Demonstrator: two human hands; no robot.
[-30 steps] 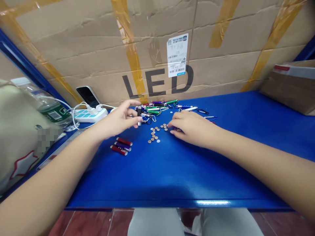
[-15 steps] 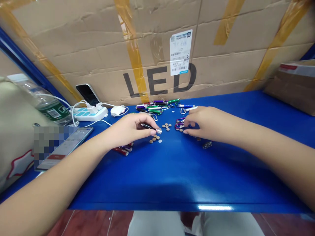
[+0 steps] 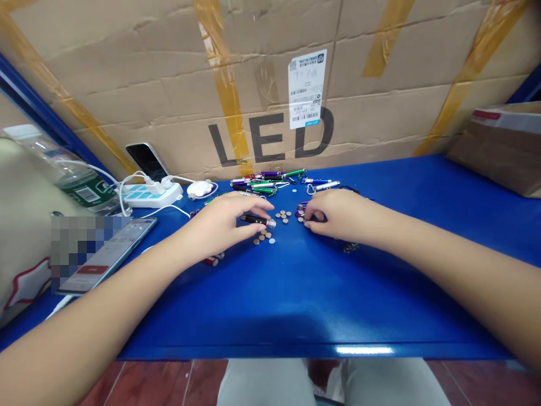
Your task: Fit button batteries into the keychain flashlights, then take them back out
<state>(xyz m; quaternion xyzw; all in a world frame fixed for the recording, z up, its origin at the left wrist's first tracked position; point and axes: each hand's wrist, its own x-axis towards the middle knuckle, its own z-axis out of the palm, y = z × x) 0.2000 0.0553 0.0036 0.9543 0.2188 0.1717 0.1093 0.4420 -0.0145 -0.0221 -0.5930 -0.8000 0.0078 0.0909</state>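
1. Two bare hands low over the blue table [image 3: 296, 304], head view, the only one. The "LED" carton [image 3: 270, 141] stands behind; all places below are taken from it.
2. Left hand [image 3: 220, 223], in front of the carton's "L": fingers closed round a black mini flashlight [image 3: 257, 220], held nearly level, silver tip toward the right hand.
3. Right hand [image 3: 338, 214], in front of the "D": fingertips pinched on a small purple piece with a clip [image 3: 303, 210]; grip closed, the piece mostly hidden.
4. Button cells [image 3: 283, 216] lie loose between the hands, a second cluster [image 3: 264, 239] just under the flashlight tip.
5. Pile of coloured flashlights [image 3: 266, 181] sits close against the carton foot, below "LE".
6. Red tubes [image 3: 213, 260] partly hidden under the left wrist.
7. Left of the carton's lettering: power strip [image 3: 150, 194], phone [image 3: 105, 254] lying flat, water bottle [image 3: 71, 180].
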